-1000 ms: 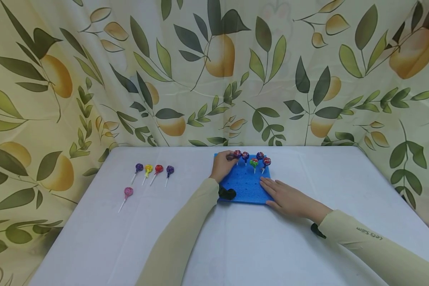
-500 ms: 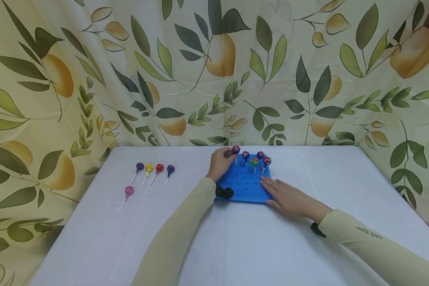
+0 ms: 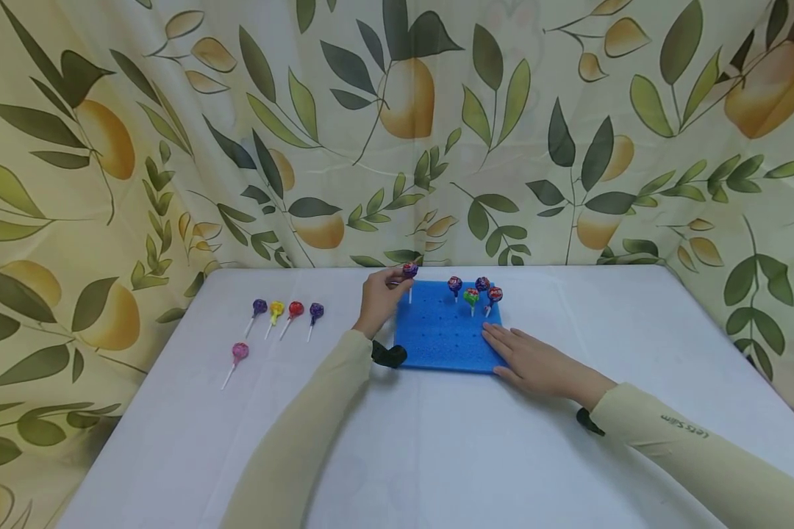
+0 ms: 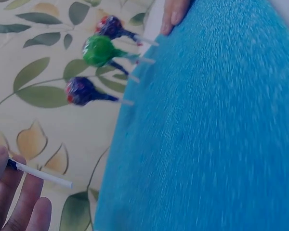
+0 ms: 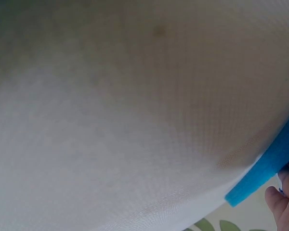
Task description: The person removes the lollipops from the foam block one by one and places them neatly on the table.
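Observation:
My left hand (image 3: 380, 300) pinches a dark purple-and-red wrapped lollipop (image 3: 409, 272) just below its head, over the back left corner of a blue foam board (image 3: 437, 342). In the left wrist view the lower end of its white stick (image 4: 45, 176) hangs free, apart from the board. Several lollipops stand upright in the board's back right part, among them a green one (image 3: 471, 297) and a dark purple one (image 3: 454, 284). My right hand (image 3: 536, 365) lies on the board's right edge with its fingers straight.
On the white tablecloth (image 3: 172, 448) to the left lie several loose lollipops: a yellow one (image 3: 276, 309), a red one (image 3: 295, 309), a pink one (image 3: 240, 353) and two purple ones. Rows of small holes dot the board. A leaf-and-fruit patterned curtain (image 3: 397, 184) hangs behind the table.
My left hand has moved left and slightly up with the lollipop, away from the standing lollipops to the board's back left corner. The right hand stays in place.

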Motion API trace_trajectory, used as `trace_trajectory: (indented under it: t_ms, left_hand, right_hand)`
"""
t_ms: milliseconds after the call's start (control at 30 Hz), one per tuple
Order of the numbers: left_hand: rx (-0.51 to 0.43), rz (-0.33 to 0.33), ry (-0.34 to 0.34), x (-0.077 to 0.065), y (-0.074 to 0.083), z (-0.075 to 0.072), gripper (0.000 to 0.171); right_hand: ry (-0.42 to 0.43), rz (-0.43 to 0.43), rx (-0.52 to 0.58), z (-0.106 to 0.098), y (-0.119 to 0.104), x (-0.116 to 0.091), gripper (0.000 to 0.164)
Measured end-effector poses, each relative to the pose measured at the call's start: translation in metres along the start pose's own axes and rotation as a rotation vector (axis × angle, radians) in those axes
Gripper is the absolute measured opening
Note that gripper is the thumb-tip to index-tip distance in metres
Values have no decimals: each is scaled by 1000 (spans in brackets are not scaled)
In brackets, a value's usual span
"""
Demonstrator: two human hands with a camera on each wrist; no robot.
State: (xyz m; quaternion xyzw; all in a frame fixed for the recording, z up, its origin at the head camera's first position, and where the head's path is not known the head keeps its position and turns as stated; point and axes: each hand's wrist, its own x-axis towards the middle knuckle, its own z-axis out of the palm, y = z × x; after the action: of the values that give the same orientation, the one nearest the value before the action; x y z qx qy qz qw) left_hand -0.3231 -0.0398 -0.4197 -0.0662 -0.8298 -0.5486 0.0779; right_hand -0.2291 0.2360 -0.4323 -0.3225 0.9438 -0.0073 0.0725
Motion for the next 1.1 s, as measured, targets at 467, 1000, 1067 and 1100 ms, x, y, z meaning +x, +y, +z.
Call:
trace_trajectory:
  t_ms: [467, 1000, 1067, 1100]
  left_hand:
    - [-152, -155, 33, -11, -21, -42, 22]
    - [-108, -284, 87, -28, -44, -73, 25]
    - [-101, -298, 85, -30, -46, -76, 27]
    - [-96, -305, 83, -31, -46, -77, 28]
  right_hand:
    - [26, -16, 2, 1, 0, 0, 65]
    - [35, -23, -8, 1, 1, 1, 64]
    - [28, -16, -3, 2, 1, 1, 65]
    - [24, -13, -1, 1, 1, 1, 66]
